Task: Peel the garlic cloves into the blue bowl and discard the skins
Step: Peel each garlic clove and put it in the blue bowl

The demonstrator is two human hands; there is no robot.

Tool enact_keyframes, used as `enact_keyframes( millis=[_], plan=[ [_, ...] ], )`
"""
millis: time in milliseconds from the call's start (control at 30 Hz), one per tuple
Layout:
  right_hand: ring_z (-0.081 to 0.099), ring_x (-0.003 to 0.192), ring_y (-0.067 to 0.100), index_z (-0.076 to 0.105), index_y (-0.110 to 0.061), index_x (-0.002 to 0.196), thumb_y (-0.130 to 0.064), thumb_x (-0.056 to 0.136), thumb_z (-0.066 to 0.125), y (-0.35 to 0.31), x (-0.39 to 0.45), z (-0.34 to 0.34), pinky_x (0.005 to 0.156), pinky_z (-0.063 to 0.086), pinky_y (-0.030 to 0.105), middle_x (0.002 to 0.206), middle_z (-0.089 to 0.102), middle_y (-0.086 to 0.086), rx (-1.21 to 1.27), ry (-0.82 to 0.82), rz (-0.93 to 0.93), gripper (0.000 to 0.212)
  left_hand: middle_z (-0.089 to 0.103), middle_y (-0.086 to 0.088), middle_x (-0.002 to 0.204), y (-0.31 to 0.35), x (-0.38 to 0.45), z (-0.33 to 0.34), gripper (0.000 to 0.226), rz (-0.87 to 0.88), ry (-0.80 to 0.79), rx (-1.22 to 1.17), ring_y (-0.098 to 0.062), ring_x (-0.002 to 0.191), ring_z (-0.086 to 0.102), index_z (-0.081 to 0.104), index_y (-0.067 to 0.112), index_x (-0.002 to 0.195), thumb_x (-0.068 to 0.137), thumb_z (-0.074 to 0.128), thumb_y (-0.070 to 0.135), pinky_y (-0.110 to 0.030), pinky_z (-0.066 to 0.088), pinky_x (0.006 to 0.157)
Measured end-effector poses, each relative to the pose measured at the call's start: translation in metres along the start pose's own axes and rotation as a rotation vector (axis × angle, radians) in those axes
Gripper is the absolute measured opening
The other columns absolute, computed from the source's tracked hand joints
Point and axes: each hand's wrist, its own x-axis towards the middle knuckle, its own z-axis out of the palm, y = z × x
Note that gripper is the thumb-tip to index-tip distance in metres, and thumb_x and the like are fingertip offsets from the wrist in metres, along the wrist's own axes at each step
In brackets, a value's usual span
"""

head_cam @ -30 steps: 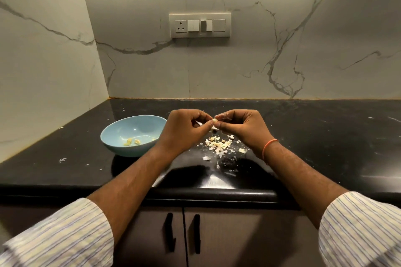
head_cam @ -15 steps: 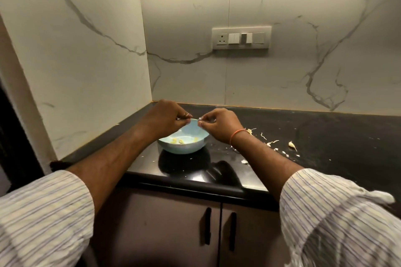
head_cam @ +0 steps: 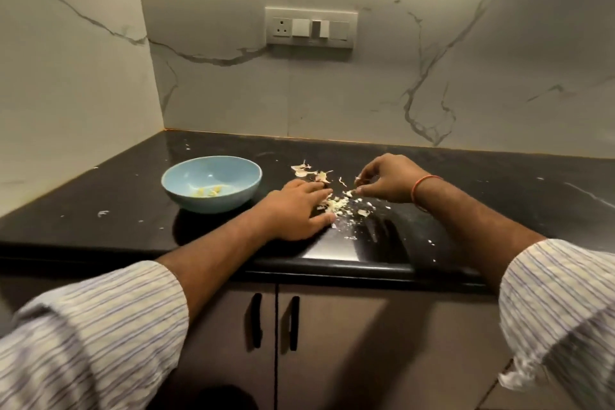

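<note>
The blue bowl (head_cam: 213, 181) stands on the black counter (head_cam: 100, 210) at the left, with a few peeled yellowish garlic cloves (head_cam: 208, 191) in its bottom. To its right lies a scatter of pale garlic skins (head_cam: 336, 203). My left hand (head_cam: 299, 210) rests flat on the counter, its straight fingers touching the left side of the skin pile. My right hand (head_cam: 386, 181) hovers over the pile from the right with fingers curled, its fingertips pinching at small pieces of skin.
More skins (head_cam: 307, 170) lie further back on the counter, and white flecks dot its surface. Marble walls meet at the back left corner; a switch panel (head_cam: 311, 28) is on the back wall. Cabinet doors with black handles (head_cam: 274, 323) sit below the counter edge.
Both hands left the space above the bowl and moved right, down to the skin pile. The left hand now lies flat; the right reaches into the skins.
</note>
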Motion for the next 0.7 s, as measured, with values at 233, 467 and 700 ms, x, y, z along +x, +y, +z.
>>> enact_keyframes(
  millis=[233,467,700],
  plan=[
    [0.058,0.135,0.026,0.058,-0.017,0.148,-0.047,0.098,0.067,0.033,0.009,0.017,0.112,0.044,0.036,0.146,0.063,0.005,-0.115,0.002,0.081,0.059,0.057,0.009,0.142,-0.015,0.032,0.013,0.04,-0.074,0.143,-0.166,-0.021,0.138,0.047,0.065,0.046,0.139,0.102,0.055,0.06,-0.053,0.039,0.112],
    [0.069,0.095,0.011,0.082,-0.023,0.112,-0.023,0.096,0.075,0.029,0.037,0.039,0.086,0.05,0.024,0.108,0.079,-0.004,-0.011,0.039,0.009,0.017,0.073,0.009,0.097,-0.03,0.049,0.018,0.017,0.103,0.318,-0.34,-0.008,0.087,0.066,0.083,0.025,0.111,0.095,0.079,0.029,-0.03,0.057,0.081],
    [0.077,0.09,0.016,0.081,-0.016,0.104,-0.006,0.084,0.085,0.032,0.052,0.037,0.082,0.064,0.031,0.095,0.08,0.002,0.566,0.012,-0.038,0.023,0.074,0.007,0.093,-0.039,0.055,0.024,0.013,0.128,0.444,-0.392,-0.011,0.085,0.069,0.082,0.023,0.104,0.094,0.078,0.03,-0.04,0.061,0.081]
  ],
)
